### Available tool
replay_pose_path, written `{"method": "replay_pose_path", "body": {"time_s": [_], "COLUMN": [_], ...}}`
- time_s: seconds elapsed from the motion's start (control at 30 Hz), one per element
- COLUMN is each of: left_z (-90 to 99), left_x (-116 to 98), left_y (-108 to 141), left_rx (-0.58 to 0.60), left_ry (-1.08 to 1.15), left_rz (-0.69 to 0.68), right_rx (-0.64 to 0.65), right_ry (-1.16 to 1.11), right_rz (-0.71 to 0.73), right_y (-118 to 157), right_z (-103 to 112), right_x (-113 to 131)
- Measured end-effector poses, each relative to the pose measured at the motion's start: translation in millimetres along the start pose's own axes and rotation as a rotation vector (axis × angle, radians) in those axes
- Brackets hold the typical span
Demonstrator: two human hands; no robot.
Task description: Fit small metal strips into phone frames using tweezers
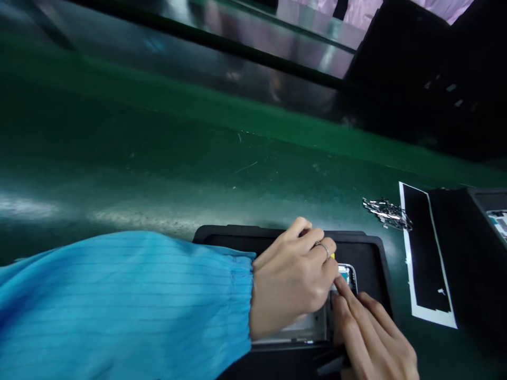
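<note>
My left hand, coming out of a blue sleeve and wearing a ring, lies over an opened, silver-framed phone-like device. Its fingers are curled in a closed grip; what they hold is hidden, though a small yellow bit peeks out beside them. From the lower right, my right hand reaches in with bent fingers close together, its fingertips at the device's right part and touching the left fingers. Below those fingers is a dark, blurred object; whether the right hand grips it is unclear. The device rests in a black tray.
On the green table, a heap of small dark and shiny parts overlaps a white-edged black sheet. Another black tray with a device stands at the far right. A dark ledge and pink clothing are at the back.
</note>
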State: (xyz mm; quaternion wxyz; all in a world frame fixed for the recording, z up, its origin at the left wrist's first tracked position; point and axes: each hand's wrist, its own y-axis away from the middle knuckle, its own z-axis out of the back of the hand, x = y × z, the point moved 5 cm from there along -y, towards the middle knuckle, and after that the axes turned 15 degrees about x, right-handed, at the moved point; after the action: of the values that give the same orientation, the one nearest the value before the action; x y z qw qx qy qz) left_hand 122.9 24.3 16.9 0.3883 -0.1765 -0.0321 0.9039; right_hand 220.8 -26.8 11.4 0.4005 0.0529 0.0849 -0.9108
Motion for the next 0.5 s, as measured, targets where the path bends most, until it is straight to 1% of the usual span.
{"method": "replay_pose_path", "body": {"time_s": [0.1, 0.2, 0.4, 0.5], "left_z": [-0.6, 0.8, -0.8, 0.2], "left_x": [1.6, 1.9, 1.4, 2.0], "left_y": [-0.1, 1.5, 2.1, 2.9], "left_rx": [0.041, 0.023, 0.045, 0.044], "left_ry": [0.077, 0.102, 0.093, 0.063], "left_rz": [0.030, 0.038, 0.014, 0.013], "right_rx": [0.006, 0.021, 0.021, 0.021], "right_ry": [-0.009, -0.013, 0.001, -0.004], "right_rz": [-0.038, -0.050, -0.006, -0.040], "right_y": [-0.7, -0.2, 1.2, -0.1], "right_z": [1.9, 1.9, 1.5, 1.0], "right_x": [0.9, 0.0, -2.4, -1.7]}}
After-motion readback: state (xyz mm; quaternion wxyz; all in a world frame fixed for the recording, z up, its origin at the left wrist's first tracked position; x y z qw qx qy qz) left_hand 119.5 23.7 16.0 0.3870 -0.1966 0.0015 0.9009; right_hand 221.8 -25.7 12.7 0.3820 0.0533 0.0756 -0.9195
